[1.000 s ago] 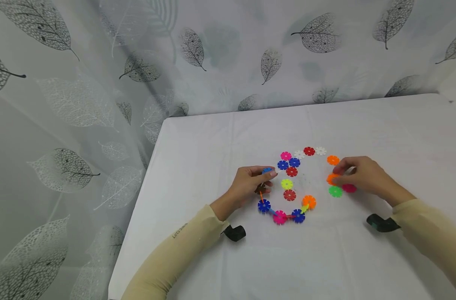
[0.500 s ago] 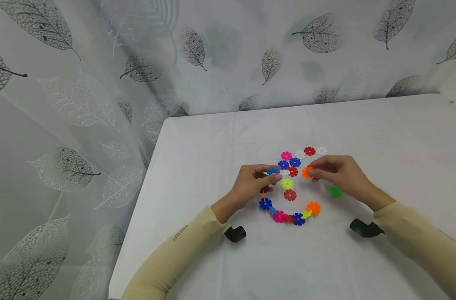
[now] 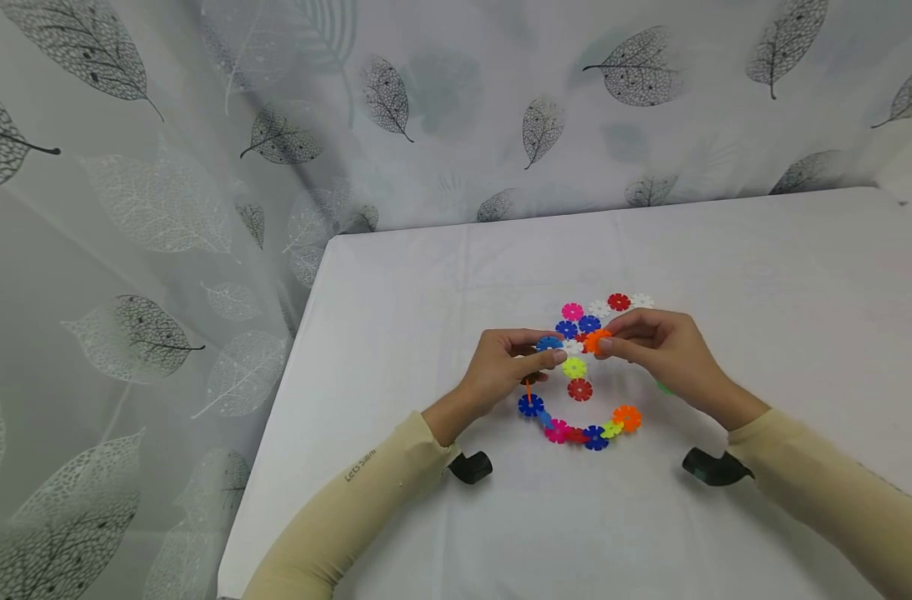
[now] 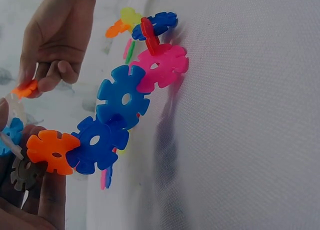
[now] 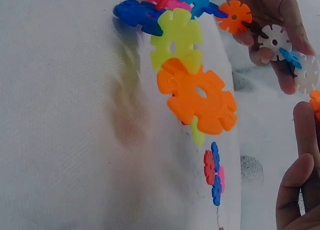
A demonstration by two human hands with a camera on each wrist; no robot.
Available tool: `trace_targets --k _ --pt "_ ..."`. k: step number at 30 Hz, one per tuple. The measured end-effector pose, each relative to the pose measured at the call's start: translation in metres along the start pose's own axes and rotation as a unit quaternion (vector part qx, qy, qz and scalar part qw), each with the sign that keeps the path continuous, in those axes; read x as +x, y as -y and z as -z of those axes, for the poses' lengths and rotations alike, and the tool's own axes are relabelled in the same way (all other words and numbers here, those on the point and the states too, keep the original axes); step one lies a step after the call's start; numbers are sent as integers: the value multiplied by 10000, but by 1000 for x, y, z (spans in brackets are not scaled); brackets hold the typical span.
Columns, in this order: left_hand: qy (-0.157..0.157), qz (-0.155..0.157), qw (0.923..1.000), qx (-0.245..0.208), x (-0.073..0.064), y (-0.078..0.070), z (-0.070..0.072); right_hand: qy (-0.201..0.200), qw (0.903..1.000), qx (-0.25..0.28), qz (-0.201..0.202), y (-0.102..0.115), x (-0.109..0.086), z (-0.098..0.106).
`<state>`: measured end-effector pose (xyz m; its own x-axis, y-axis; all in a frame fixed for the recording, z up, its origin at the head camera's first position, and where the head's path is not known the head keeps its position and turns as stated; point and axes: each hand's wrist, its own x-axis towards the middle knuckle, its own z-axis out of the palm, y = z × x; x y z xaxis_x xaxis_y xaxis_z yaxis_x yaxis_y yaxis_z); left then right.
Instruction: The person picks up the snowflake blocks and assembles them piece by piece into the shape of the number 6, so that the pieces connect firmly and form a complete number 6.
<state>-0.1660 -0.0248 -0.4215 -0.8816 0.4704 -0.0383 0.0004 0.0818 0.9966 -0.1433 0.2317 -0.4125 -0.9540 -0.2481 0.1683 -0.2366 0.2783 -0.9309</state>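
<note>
A chain of slotted flower-shaped plastic discs curves from my left hand [image 3: 504, 362], which grips it near a light blue disc [image 3: 549, 342] and a brown disc [image 4: 26, 173]. From there it runs through an orange disc [image 4: 52, 152], a dark blue disc [image 3: 531, 406] and a pink disc [image 4: 162, 66] to an orange end disc [image 3: 627, 418]. At the upper end, a white disc [image 3: 572, 348] sticks out past my left fingertips. My right hand [image 3: 666, 350] pinches another orange disc [image 3: 595, 340] against or very near that white disc's edge; whether they interlock cannot be told.
Loose discs lie on the white-covered table [image 3: 396, 283]: a pink one [image 3: 572, 312], a red one [image 3: 618, 302], a yellow one [image 3: 573, 367] and several others. A green disc [image 3: 664, 388] is mostly hidden behind my right hand. A leaf-patterned curtain [image 3: 456, 108] hangs behind.
My right hand has picked up the orange disc from the right-hand group and brought it left to the white disc. My left hand has moved slightly right with the chain.
</note>
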Motion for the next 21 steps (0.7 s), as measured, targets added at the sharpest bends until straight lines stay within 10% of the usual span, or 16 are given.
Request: trace_targets --k 21 --pt "6 -8 10000 -78 -1 2 1 -45 9996 157 217 -1 1 -13"
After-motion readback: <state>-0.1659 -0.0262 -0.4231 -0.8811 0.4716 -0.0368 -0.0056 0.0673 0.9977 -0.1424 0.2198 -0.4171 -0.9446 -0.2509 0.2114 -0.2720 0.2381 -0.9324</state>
